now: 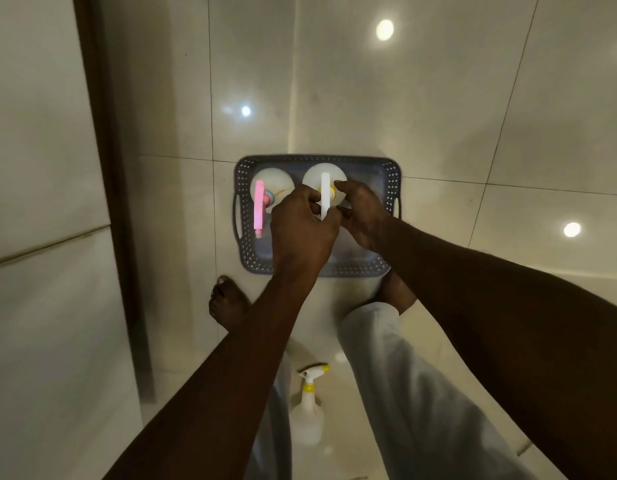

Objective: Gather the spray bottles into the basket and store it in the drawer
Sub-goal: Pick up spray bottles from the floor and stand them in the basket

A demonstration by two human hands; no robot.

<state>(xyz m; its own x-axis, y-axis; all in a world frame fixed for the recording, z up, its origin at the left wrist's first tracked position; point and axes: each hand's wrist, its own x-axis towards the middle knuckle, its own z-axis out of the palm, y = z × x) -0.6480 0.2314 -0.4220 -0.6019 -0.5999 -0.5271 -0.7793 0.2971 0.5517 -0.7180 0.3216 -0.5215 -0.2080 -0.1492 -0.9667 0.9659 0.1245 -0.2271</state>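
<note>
A grey perforated basket [390, 174] sits on the tiled floor in front of my feet. Two white spray bottles stand upright in its far half: one with a pink trigger head [259, 207] on the left, one with a white-and-yellow head [325, 188] on the right. My left hand [300, 230] and my right hand [364, 216] both close around the head of the white-and-yellow bottle from either side. A third white spray bottle with a yellow collar and nozzle [309, 410] stands on the floor between my legs, behind the basket.
Pale cabinet fronts [40, 202] with a horizontal seam run along the left side, edged by a dark frame [116, 168]. My bare feet [227, 303] stand just behind the basket. Glossy floor tiles [473, 98] reflect ceiling lights.
</note>
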